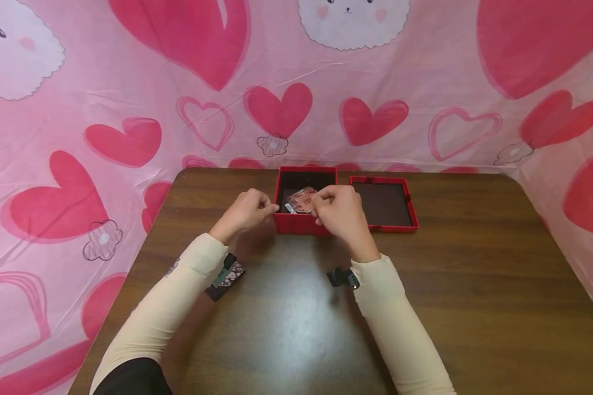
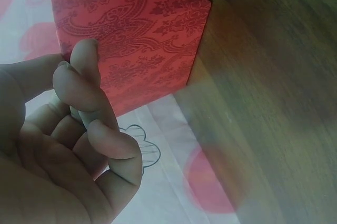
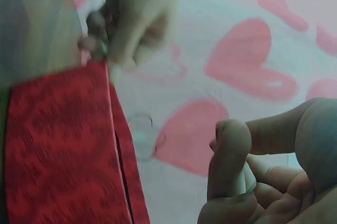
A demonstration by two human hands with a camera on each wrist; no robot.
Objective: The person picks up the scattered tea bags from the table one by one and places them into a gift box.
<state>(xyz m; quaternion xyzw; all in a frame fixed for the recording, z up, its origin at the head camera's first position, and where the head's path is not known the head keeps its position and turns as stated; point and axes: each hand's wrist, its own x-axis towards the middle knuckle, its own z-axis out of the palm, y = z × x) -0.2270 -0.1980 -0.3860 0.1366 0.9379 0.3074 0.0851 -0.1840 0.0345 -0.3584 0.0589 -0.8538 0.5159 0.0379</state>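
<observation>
A red patterned box [image 1: 303,224] with a dark inside stands near the table's back edge, its top open. Inside it lie reddish printed pieces [image 1: 300,198], flat and card-like. My left hand [image 1: 247,211] is at the box's front left corner, thumb and fingers pinching the rim; the left wrist view shows the curled fingers [image 2: 79,84] against the patterned wall. Over the box's right side, my right hand [image 1: 338,211] has its fingers bent in to the thumb, overlapping the printed pieces' right edge. I cannot tell whether it pinches one of them.
Right of the box lies a shallow red lid [image 1: 385,204], dark inside up. A dark floral-printed flat piece [image 1: 231,274] lies on the wooden table [image 1: 277,329], partly under the left forearm. Pink heart-print cloth [image 1: 326,77] hangs behind and at both sides.
</observation>
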